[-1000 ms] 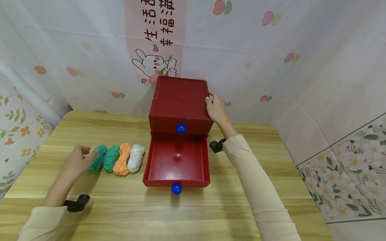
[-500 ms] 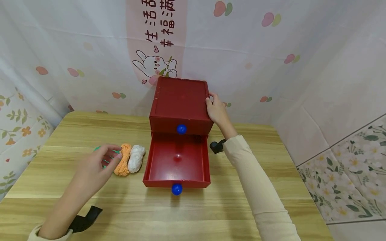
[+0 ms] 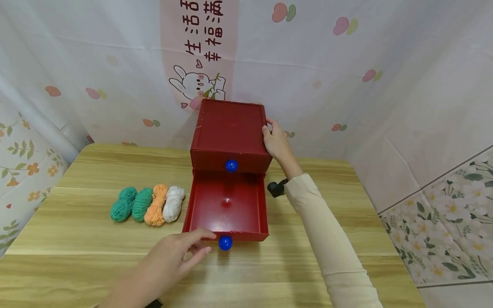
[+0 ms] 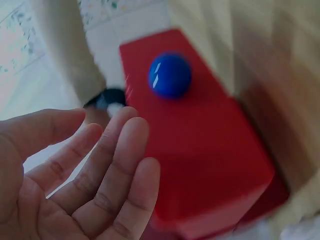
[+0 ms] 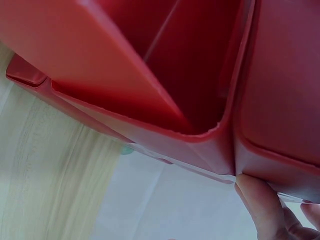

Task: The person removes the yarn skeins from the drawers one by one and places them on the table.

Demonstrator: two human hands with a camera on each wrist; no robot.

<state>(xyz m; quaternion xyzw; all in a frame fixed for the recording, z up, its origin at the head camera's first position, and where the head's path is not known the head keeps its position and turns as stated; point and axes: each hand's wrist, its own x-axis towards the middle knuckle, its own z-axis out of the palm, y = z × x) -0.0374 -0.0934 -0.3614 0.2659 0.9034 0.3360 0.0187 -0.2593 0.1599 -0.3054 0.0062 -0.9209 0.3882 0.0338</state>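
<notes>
Fingers (image 4: pixel 131 137) of the left hand (image 3: pixel 165 259) are softly bent and a little apart, the thumb standing off from them, just beside the lower blue knob (image 3: pixel 225 243); in the left wrist view a gap shows between fingertips and knob, while whether the index finger touches the drawer front cannot be told. The knob sits on the front of the lower drawer (image 3: pixel 215 216), which is pulled out from the red cabinet (image 3: pixel 231 126). The right hand (image 3: pixel 276 140) rests on the cabinet's right side, thumb at the top edge; how far its other fingers curl cannot be told. An upper blue knob (image 3: pixel 231 166) marks the shut drawer above. Left of the cabinet, four yarn skeins (image 3: pixel 155 207) lie side by side on the wooden table (image 3: pixel 250 278): two green, one orange, one white, the white nearest the drawer.
</notes>
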